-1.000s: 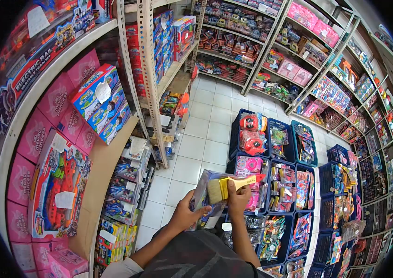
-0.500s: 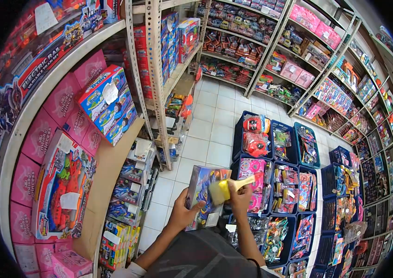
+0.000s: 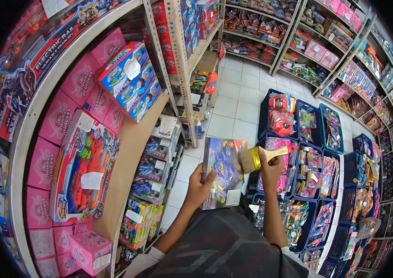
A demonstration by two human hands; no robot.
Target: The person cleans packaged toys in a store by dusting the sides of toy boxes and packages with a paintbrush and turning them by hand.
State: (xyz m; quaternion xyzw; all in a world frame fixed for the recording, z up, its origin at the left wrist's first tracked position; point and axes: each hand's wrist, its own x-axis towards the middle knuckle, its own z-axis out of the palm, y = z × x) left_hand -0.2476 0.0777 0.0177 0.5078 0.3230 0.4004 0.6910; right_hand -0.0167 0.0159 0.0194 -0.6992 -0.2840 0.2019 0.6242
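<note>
My left hand (image 3: 201,187) grips the left edge of a blue and purple picture box (image 3: 224,171), its thumb on the front face. A white label sits near the lower right corner of this box. In my right hand (image 3: 271,171) is a paintbrush (image 3: 252,160) with a pale handle, red at the tip, and a yellow band. The bristles point left and lie at the right edge of the box front; whether they touch it I cannot tell.
Shelving at left holds pink boxes (image 3: 83,78), a boxed red toy set (image 3: 85,169) and a blue triple pack (image 3: 131,81). Blue baskets (image 3: 263,125) of packaged toys stand on the tiled floor (image 3: 233,106) at right. A metal shelf post (image 3: 181,69) rises ahead.
The view has shifted, so the shelves and baskets appear farther right. The box has turned its front more toward me, and the brush is now near its right side.
</note>
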